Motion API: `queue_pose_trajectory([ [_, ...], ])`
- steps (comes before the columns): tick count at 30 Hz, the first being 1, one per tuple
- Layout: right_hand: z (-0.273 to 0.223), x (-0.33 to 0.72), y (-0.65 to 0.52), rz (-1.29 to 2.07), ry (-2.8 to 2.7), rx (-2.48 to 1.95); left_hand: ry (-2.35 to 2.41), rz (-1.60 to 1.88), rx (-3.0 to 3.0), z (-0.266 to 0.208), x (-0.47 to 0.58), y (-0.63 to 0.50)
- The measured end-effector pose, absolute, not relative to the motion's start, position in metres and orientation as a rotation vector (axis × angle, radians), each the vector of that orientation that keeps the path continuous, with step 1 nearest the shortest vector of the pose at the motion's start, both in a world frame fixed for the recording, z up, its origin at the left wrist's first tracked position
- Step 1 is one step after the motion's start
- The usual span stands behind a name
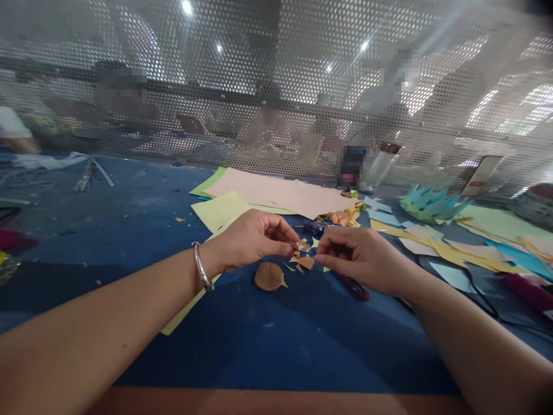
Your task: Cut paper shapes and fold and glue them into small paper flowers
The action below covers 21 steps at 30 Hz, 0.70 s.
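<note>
A thin blue strip [305, 253], too small to make out fully, spans the gap between my two hands. My left hand [259, 239], with a silver bangle at the wrist, pinches its left end, where a bit of orange shows at the fingertips. The thumb and forefinger of my right hand [360, 253] are closed on the other end. Below them lie small orange and pale green paper scraps [306, 263]. A round brown disc [268, 276] rests on the blue table just below my left fingers. Dark red scissor handles [358, 289] poke out under my right hand.
Pale pink paper sheets [276, 190] and yellow-green paper [220, 211] lie beyond my hands. To the right are a blue spiky paper piece [432, 204], yellow strips [470, 257] and a black cord [479, 294]. A perforated metal screen [242, 104] rises behind the table, with a clear bottle [384, 167] before it.
</note>
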State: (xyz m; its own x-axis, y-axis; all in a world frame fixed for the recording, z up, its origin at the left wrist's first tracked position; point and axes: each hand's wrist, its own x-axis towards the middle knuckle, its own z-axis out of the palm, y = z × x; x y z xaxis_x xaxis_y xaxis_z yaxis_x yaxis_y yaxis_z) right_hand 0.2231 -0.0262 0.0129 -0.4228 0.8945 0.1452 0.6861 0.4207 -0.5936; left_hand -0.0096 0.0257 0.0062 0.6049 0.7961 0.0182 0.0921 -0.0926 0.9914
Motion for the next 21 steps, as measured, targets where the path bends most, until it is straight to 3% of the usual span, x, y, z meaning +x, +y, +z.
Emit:
queue_pose_trajectory([
  [21,0.0082,0.2261,-0.0213,0.527,-2.261,-1.325,0.721,0.727,1.523,0.0034,-0.014,0.0299],
])
